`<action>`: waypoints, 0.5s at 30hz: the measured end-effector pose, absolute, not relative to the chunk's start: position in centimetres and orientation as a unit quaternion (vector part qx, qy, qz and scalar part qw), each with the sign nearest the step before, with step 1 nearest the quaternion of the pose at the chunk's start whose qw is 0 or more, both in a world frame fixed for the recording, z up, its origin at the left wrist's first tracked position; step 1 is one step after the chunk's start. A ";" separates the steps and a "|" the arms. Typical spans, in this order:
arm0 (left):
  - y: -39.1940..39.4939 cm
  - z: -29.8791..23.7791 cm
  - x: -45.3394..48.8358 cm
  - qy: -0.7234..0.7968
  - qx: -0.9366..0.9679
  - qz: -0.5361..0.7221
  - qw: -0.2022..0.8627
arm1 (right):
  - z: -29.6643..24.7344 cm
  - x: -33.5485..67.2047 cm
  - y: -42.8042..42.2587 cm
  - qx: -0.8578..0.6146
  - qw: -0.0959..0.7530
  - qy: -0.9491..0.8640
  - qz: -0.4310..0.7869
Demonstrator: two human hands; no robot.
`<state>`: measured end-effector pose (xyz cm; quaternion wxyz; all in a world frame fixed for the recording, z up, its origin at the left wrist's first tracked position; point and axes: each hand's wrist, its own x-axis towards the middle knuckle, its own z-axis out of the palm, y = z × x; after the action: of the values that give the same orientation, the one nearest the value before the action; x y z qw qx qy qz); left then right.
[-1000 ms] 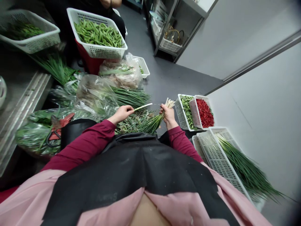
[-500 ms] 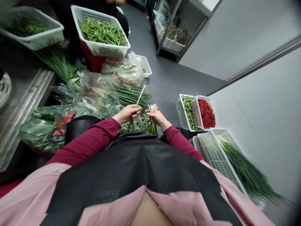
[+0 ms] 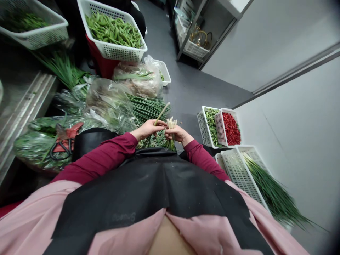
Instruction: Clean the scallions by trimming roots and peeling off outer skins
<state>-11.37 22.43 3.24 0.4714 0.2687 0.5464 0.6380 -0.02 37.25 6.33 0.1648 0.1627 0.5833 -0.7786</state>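
Note:
My left hand (image 3: 147,129) is closed round a single pale green chive stalk (image 3: 162,112) that points up and to the right. My right hand (image 3: 178,134) grips a small bunch of chives (image 3: 171,124) with the white cut ends sticking up and the green leaves hanging down toward my lap. The two hands touch above a loose heap of chives (image 3: 155,141) at the edge of my black apron.
Plastic bags of greens (image 3: 111,102) and red scissors (image 3: 65,136) lie to the left. White baskets of green beans (image 3: 114,32) stand behind them. Right: small baskets of green pods (image 3: 211,122) and red chillies (image 3: 230,127), and a white tray (image 3: 240,173) beside long chives (image 3: 271,193).
My hands have come together: the right hand brought its bunch left and upright, and the left hand swung its single stalk from pointing right to pointing up beside the bunch.

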 end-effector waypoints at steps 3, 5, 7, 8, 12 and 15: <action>22.6 2.9 -11.1 0.621 0.267 0.623 0.395 | 6.2 0.0 37.2 0.184 0.155 0.573 -0.783; 22.7 2.5 -11.4 0.650 0.265 0.612 0.364 | 6.2 0.1 37.3 0.201 0.153 0.558 -0.790; 22.7 1.9 -12.1 0.687 0.256 0.596 0.328 | 6.2 0.3 37.7 0.222 0.153 0.552 -0.789; 22.6 1.5 -12.7 0.715 0.242 0.584 0.300 | 6.2 0.4 38.0 0.238 0.148 0.553 -0.785; 22.0 -0.8 -15.6 0.832 0.211 0.478 0.186 | 5.9 0.5 39.7 0.343 0.034 0.562 -0.752; 21.9 -2.1 -16.2 0.876 0.234 0.394 0.149 | 6.0 0.4 39.7 0.384 -0.105 0.574 -0.715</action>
<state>-16.22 21.94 -2.07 0.1487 0.2336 0.8765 0.3939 0.44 39.75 5.96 -0.1050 0.3839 0.5744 -0.7153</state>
